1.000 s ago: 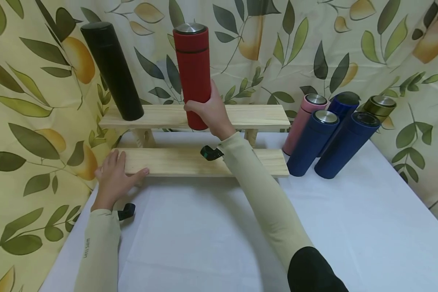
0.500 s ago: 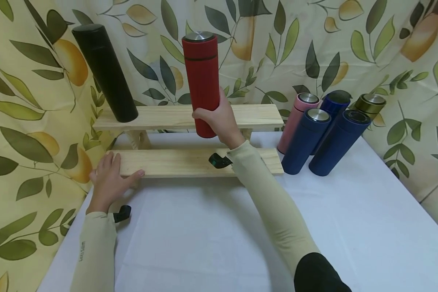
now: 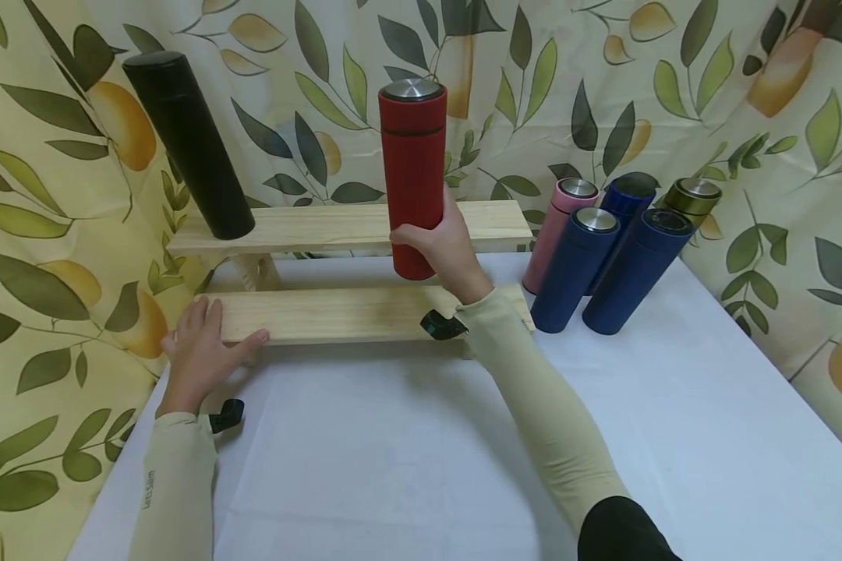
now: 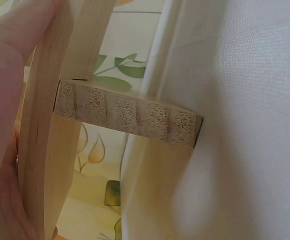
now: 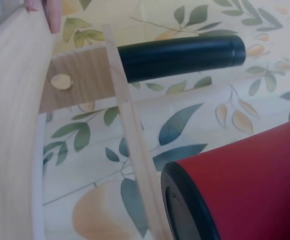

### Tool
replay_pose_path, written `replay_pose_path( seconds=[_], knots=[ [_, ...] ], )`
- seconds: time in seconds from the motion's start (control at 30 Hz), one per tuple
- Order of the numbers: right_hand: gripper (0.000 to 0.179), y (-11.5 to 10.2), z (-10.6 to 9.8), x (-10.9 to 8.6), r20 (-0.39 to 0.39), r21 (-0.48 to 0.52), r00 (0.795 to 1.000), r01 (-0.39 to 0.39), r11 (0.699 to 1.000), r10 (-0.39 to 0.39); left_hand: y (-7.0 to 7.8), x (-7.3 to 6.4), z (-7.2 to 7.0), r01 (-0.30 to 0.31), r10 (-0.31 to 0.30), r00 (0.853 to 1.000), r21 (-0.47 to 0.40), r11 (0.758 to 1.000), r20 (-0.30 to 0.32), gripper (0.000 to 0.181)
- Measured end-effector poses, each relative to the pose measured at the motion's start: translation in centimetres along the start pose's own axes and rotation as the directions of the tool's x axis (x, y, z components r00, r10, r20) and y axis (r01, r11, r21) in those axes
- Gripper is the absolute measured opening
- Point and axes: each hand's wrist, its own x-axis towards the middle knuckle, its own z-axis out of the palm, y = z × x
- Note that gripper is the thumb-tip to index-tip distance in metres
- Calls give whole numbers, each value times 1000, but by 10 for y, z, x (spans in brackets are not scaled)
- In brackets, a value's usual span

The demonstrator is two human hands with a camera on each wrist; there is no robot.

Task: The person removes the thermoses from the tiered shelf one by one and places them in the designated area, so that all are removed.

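My right hand point(image 3: 451, 245) grips a red thermos bottle point(image 3: 414, 179) with a silver lid, holding it upright. Its dark base point(image 5: 182, 200) shows in the right wrist view, clear of the wood. In the head view the bottle overlaps the front edge of the upper board point(image 3: 323, 226) of a two-step wooden stand. At the left end of the lower board point(image 3: 323, 315), my left hand point(image 3: 199, 351) holds on, thumb along the front edge and fingers over the top. A black thermos bottle point(image 3: 192, 148) stands at the upper board's left end.
Right of the stand, a pink bottle point(image 3: 554, 226), a blue bottle point(image 3: 571, 273), a larger blue bottle point(image 3: 635, 273), another blue one point(image 3: 624, 199) and an olive-gold one point(image 3: 691, 199) cluster together. White cloth point(image 3: 365, 452) covers the table, with a leaf-patterned curtain point(image 3: 519, 86) behind.
My right hand has carried the red thermos bottle rightward and toward me, off the upper board's middle. The head view has shifted slightly. My left hand keeps its place on the lower board.
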Motion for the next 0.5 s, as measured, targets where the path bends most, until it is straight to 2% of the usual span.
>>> replay_pose_path(
  seconds=[0.17,0.5],
  knots=[
    [71,1,-12,-13,-1,14,1000,-18,1000,18,0,-1,0,9,-9,1000,-1,1000,8,119],
    [73,1,-35,-33,-51,8,999,-5,1000,6,0,-3,0,6,-5,1000,-7,1000,7,118]
  ],
)
